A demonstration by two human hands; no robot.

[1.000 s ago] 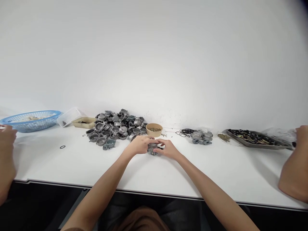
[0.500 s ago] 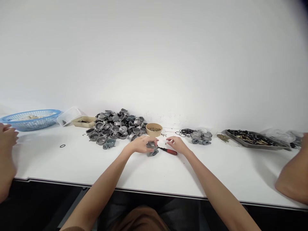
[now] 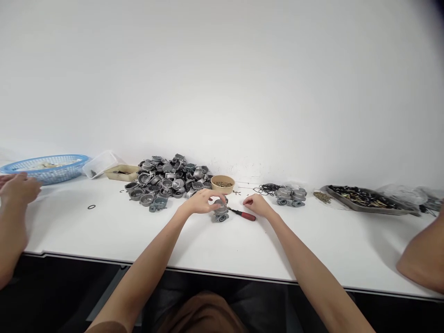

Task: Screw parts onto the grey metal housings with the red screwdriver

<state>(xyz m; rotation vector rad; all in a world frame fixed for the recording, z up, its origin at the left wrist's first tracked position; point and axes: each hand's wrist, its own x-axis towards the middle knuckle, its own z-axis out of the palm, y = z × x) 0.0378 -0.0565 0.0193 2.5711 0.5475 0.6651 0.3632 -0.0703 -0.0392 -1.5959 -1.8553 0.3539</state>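
Observation:
A grey metal carburetor body (image 3: 221,213) stands on the white table in front of me. My left hand (image 3: 203,202) is curved over it from the left, thumb and fingers on its upper part. Just right of it lies a screwdriver (image 3: 248,216) with a red handle, its dark shaft pointing at the casting. Above that handle is my right hand (image 3: 258,205), fingertips pinched together; whatever is between them is too small to make out. A round tub (image 3: 223,189) of small brass parts sits behind the carburetor body.
Piled carburetor bodies (image 3: 168,180) fill the back left; a few more (image 3: 291,196) stand at right. Black rings (image 3: 268,188), brass pieces (image 3: 322,197) and a grey tray (image 3: 378,210) lie rightward. A blue basket (image 3: 65,173) and another person's hand (image 3: 22,187) are far left.
My right hand's spread fingers have come together in a pinch. My left hand has lifted slightly on the carburetor body. The other person's hand at left has moved further into view.

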